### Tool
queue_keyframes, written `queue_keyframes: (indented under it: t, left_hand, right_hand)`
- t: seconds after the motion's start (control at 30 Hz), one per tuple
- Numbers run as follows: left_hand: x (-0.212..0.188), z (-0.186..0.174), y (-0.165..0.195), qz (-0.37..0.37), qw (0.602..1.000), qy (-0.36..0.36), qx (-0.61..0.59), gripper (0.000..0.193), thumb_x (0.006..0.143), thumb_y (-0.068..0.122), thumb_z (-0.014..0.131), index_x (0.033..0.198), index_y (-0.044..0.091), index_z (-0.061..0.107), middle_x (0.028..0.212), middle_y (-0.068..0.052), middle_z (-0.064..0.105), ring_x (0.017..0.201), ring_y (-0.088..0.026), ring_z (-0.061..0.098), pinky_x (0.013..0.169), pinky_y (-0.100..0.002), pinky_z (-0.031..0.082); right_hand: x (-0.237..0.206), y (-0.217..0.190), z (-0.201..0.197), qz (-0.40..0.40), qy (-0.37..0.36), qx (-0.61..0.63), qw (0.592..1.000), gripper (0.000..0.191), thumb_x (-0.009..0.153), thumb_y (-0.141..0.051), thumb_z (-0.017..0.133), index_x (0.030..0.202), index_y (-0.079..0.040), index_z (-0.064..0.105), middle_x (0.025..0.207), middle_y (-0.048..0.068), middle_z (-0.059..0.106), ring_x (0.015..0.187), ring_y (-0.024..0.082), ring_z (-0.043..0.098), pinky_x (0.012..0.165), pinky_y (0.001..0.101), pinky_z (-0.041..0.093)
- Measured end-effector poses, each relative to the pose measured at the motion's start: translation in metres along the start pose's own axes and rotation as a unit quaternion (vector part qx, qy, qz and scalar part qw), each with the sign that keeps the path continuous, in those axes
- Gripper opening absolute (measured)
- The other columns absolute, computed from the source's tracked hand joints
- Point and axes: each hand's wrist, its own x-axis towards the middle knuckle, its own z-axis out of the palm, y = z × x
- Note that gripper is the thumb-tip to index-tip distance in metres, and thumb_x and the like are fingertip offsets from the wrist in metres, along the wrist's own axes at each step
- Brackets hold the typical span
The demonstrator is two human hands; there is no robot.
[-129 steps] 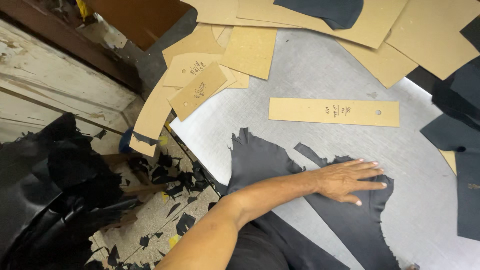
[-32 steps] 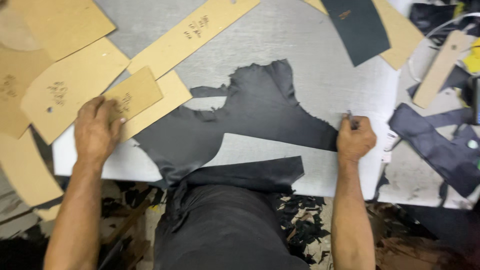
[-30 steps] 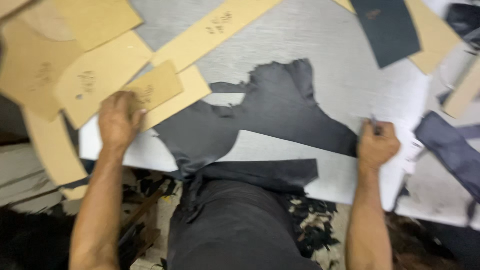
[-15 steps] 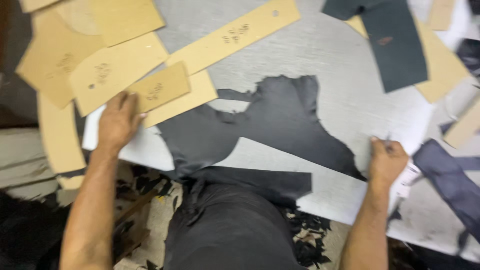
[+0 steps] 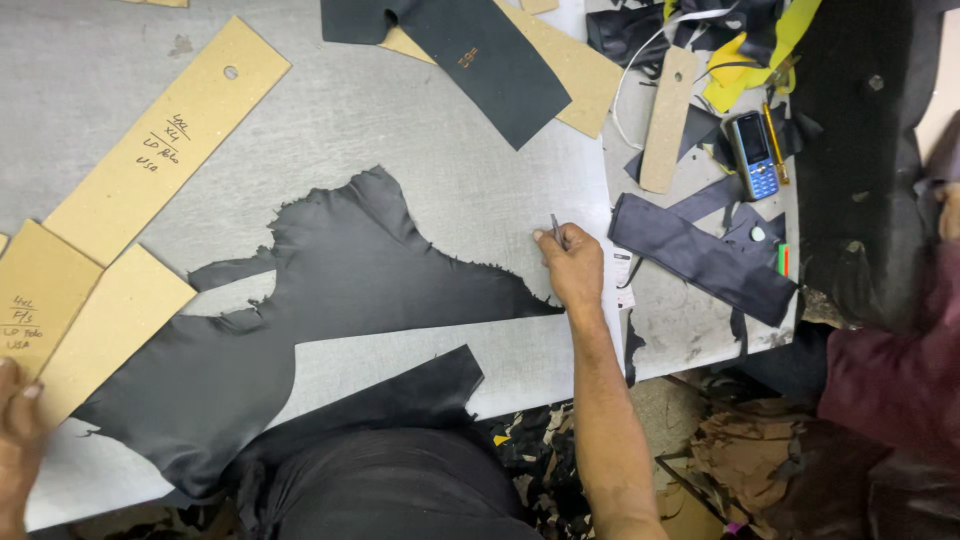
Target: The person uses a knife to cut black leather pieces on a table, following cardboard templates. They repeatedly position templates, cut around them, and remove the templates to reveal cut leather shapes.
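Observation:
A ragged piece of black leather (image 5: 330, 300) lies spread across the grey cutting table (image 5: 400, 120) and hangs over the near edge. My right hand (image 5: 572, 268) rests at its right tip, fingers closed around a thin metal tool (image 5: 555, 228) that points up. At the left frame edge my left hand (image 5: 18, 435) presses on a small cardboard pattern (image 5: 35, 300); a second small pattern (image 5: 115, 315) lies beside it, partly on the leather.
A long cardboard strip with a hole (image 5: 170, 140) lies at the upper left. A cut black leather panel (image 5: 480, 55) rests on cardboard at the top. Right of the table lie dark strips (image 5: 700, 255), a phone (image 5: 752, 152) and a cardboard stick (image 5: 665, 120). Scraps cover the floor.
The view has shifted right, so my left hand is now at the frame's edge. My right hand still holds the tool at the leather's right tip.

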Motion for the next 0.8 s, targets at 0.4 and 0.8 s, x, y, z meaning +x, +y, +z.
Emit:
queue_keyframes:
  t: [0.4, 0.8]
  left_hand:
    - [0.014, -0.023, 0.02, 0.005, 0.999, 0.03, 0.032, 0.066, 0.09, 0.047, 0.076, 0.137, 0.004, 0.062, 0.145, -0.024, 0.055, 0.135, -0.037, 0.051, 0.113, -0.045, 0.046]
    - [0.014, -0.008, 0.031, -0.08, 0.994, 0.015, -0.071, 0.067, 0.096, 0.034, 0.064, 0.154, 0.004, 0.049, 0.164, -0.028, 0.037, 0.156, -0.045, 0.029, 0.129, -0.061, 0.017]
  right_hand:
    - [0.016, -0.001, -0.002, 0.021, -0.033, -0.044, 0.998, 0.029, 0.089, -0.028, 0.075, 0.079, -0.001, 0.07, 0.062, 0.005, 0.067, 0.055, 0.012, 0.059, 0.054, 0.0312, 0.045]
    - [-0.004, 0.01, 0.02, -0.073, 0.079, -0.116, 0.987, 0.029, 0.089, -0.028, 0.08, 0.086, -0.001, 0.07, 0.069, 0.009, 0.068, 0.061, 0.018, 0.063, 0.063, 0.037, 0.051]
